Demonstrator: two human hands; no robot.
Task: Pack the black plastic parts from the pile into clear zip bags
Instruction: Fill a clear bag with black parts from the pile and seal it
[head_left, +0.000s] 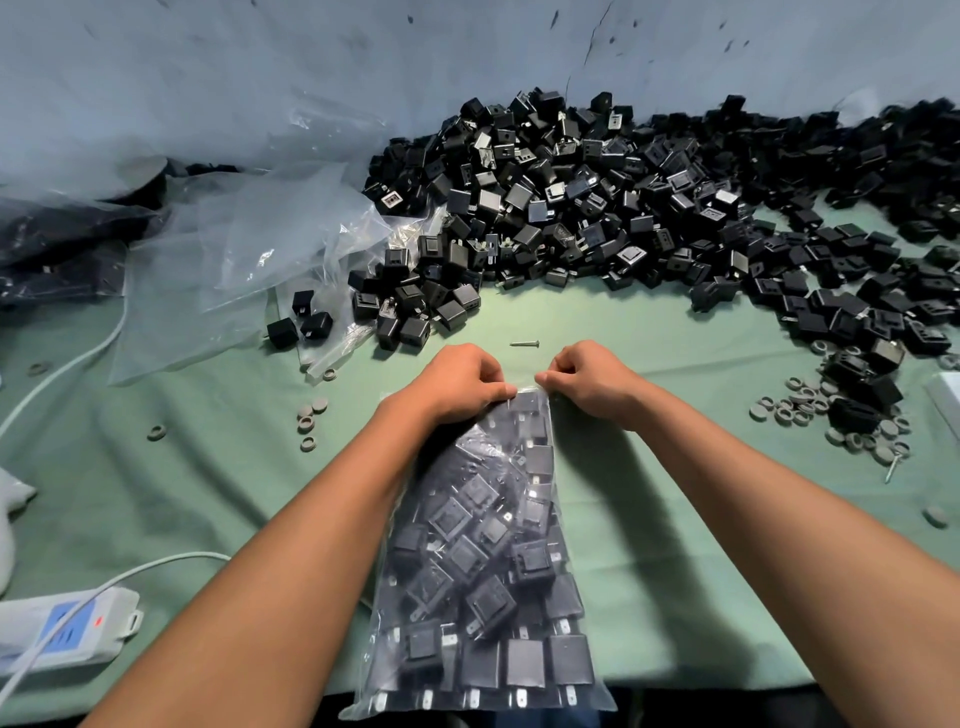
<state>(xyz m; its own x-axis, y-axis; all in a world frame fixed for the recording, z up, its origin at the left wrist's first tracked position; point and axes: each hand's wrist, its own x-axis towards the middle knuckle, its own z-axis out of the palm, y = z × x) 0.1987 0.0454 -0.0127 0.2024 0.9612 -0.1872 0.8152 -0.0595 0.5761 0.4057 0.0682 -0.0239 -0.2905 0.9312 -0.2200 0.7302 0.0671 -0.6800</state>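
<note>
A clear zip bag (483, 571) full of several black plastic parts lies lengthwise on the green cloth, its bottom hanging over the near edge. My left hand (460, 382) pinches the bag's top edge at the left. My right hand (587, 382) pinches the same edge at the right, the two hands almost touching. A large pile of black parts (597, 208) spreads across the far and right side of the table.
Empty clear bags (234, 249) lie crumpled at the far left. A screw (524, 343) lies just beyond my hands. Grey rings (810, 405) are scattered right and left. A white power strip (57, 634) with its cable sits at the near left.
</note>
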